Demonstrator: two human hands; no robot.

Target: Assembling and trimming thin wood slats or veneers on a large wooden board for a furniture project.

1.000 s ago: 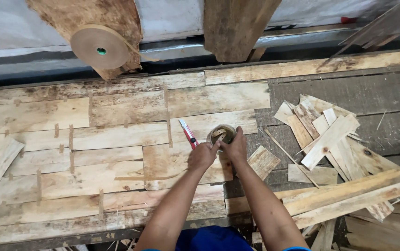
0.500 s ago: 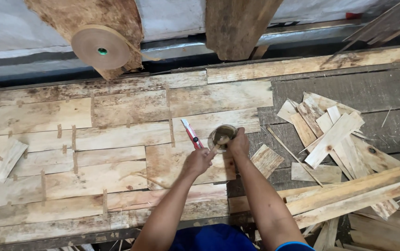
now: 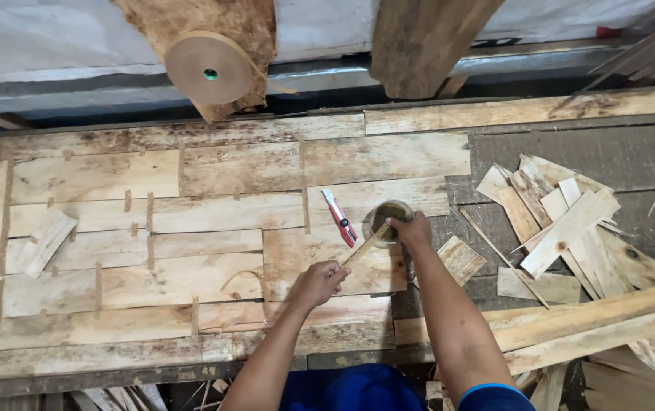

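Observation:
My right hand (image 3: 413, 229) rests on a small round roll of brown paper tape (image 3: 385, 215) lying on the patched veneer sheet (image 3: 190, 243). My left hand (image 3: 318, 283) pinches the free end of the tape strip (image 3: 365, 245), which stretches taut between both hands. A red and white utility knife (image 3: 340, 218) lies just left of the roll. The strip runs diagonally over the joint of two veneer pieces.
A big roll of brown paper tape (image 3: 204, 68) hangs at the back on a wooden block. Loose veneer offcuts (image 3: 563, 221) pile up on the right. Long wood strips (image 3: 594, 320) lie at the lower right. One small offcut (image 3: 44, 242) sits at the left edge.
My left hand has drawn away from the roll toward me, pulling out a length of tape. My right hand has stayed on the small roll.

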